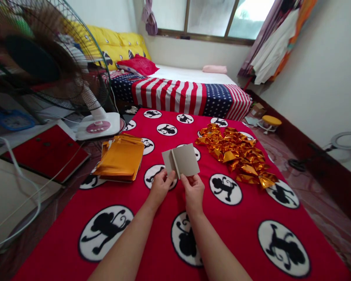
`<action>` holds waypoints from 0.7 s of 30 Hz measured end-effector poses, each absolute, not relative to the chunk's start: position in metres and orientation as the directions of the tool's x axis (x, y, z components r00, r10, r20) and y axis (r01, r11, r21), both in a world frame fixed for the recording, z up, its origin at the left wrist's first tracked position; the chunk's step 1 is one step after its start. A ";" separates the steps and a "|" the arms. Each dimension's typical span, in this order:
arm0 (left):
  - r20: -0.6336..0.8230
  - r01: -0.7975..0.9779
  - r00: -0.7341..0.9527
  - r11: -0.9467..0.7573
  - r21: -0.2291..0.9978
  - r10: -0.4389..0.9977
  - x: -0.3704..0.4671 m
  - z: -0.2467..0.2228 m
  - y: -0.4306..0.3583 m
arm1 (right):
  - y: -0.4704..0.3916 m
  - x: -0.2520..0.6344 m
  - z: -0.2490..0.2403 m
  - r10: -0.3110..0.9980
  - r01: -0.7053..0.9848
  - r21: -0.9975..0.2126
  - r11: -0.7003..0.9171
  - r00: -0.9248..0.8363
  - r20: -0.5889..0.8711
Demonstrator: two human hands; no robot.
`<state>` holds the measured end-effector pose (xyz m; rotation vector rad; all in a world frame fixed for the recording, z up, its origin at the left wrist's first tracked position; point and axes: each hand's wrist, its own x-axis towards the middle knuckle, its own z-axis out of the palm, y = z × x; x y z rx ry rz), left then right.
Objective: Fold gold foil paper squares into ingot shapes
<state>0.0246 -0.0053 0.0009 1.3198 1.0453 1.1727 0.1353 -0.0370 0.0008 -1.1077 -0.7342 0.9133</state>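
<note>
Between both hands, above the red cloth, is a greyish paper sheet point(187, 159) with a raised fold running down it left of its middle. My left hand point(161, 186) pinches the lower edge left of the fold. Just right of the fold, my right hand point(194, 192) grips the same edge between thumb and fingers. A stack of gold foil paper point(120, 158) lies on the cloth to the left. On the right is a heap of folded shiny gold foil pieces point(233, 150).
The red cloth point(152, 249) with monkey prints covers the surface before me. A fan point(98, 127) stands at the left beside a red panel point(46, 150). Beyond is a bed with a striped, starred cover point(169, 95). A yellow-topped stool point(271, 120) is by the right wall.
</note>
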 end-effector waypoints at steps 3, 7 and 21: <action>-0.052 -0.212 0.061 0.064 0.975 0.997 0.029 -0.001 -0.005 | -0.042 0.135 0.001 0.926 -0.217 -0.964 0.151 0.372 0.061; -0.082 -0.215 0.018 0.084 0.973 0.996 0.013 0.001 -0.001 | -0.045 0.147 0.003 0.945 -0.277 -0.941 0.196 0.311 0.105; 0.031 0.636 0.551 -0.443 0.632 0.834 -0.012 0.063 0.002 | -0.027 0.190 0.012 0.995 -0.210 -0.977 -0.045 0.080 -0.063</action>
